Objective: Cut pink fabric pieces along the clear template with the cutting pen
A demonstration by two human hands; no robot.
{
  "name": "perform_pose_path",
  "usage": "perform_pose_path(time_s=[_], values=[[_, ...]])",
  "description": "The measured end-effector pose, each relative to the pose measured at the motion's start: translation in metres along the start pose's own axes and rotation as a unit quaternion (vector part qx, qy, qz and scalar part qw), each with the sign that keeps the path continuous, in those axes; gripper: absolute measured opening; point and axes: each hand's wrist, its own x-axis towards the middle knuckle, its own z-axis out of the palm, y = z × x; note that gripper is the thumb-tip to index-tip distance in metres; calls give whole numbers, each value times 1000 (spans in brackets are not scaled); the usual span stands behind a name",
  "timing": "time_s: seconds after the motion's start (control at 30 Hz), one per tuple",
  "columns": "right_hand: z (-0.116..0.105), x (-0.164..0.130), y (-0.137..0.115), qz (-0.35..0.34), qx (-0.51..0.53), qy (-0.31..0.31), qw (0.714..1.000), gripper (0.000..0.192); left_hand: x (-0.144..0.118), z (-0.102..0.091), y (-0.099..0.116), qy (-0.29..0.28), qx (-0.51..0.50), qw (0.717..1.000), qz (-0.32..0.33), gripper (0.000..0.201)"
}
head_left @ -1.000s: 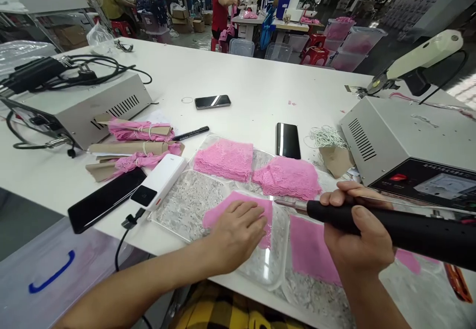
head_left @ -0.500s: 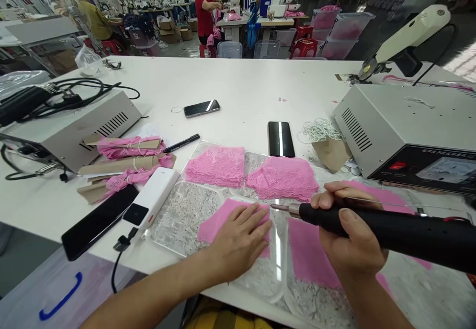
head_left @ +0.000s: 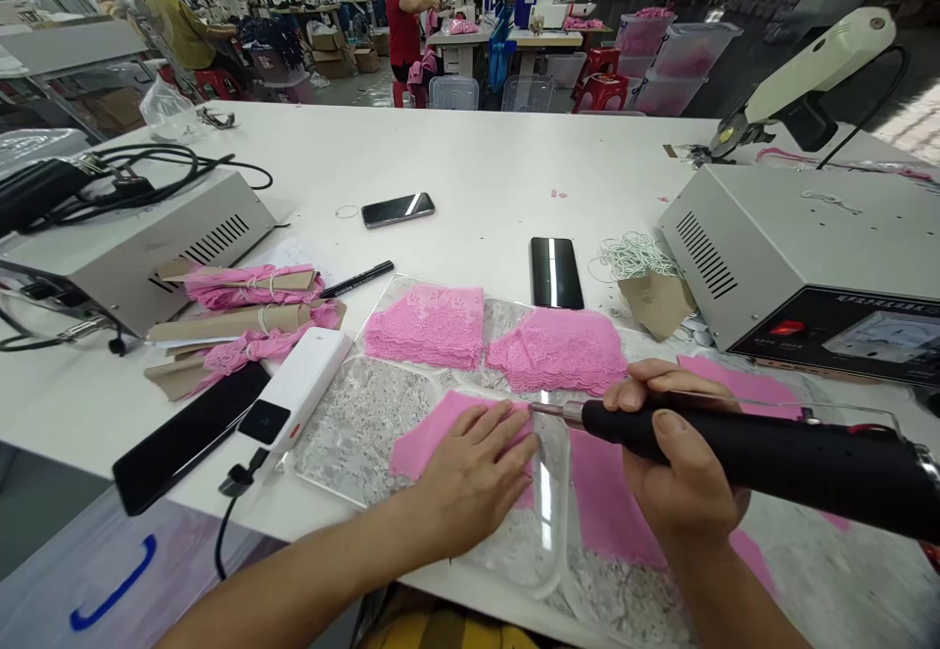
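My left hand (head_left: 481,468) lies flat with its fingers stretched over a pink fabric piece (head_left: 422,439) on a clear plastic sheet (head_left: 359,434). In my right hand (head_left: 686,458) is a black handheld tool with a narrow metal tip, like an ultrasonic cutter (head_left: 800,463). Its tip meets the fabric's upper right corner, close to my left fingertips. Beyond my hands sit a stack of pink lace pieces (head_left: 426,326) and a second pink lace stack (head_left: 558,347). Another pink fabric piece (head_left: 613,502) lies below the tool, partly hidden by my right hand.
A grey power box (head_left: 808,238) stands at right, another grey box (head_left: 198,248) at left. Phones, including a black phone (head_left: 556,272), a white power bank (head_left: 301,394), a pen (head_left: 357,279) and tied pink bundles (head_left: 250,287) lie around. Two people work in the background.
My right hand has moved the tool slightly left, bringing its tip onto the fabric's corner. My left hand stays flat in place. The view has shifted slightly.
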Motion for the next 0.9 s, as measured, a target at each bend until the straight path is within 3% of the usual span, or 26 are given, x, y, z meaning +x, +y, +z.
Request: perform_pose_path(time_s=[0.27,0.5,0.67,0.9], values=[[0,0,-1,-9,-19,-14,1000,5,-1,2,-1,-4,0,1000,1,28],[1,3,-4,-1,11,25,1000,10,-4,-9,3,-32,11,999,9,33],[-8,1,-9,12,33,22,999,10,-16,-23,14,-6,-21,1000,20,26],[-13,-2,-12,43,31,-15,998,10,-31,-16,23,11,-45,999,17,28]])
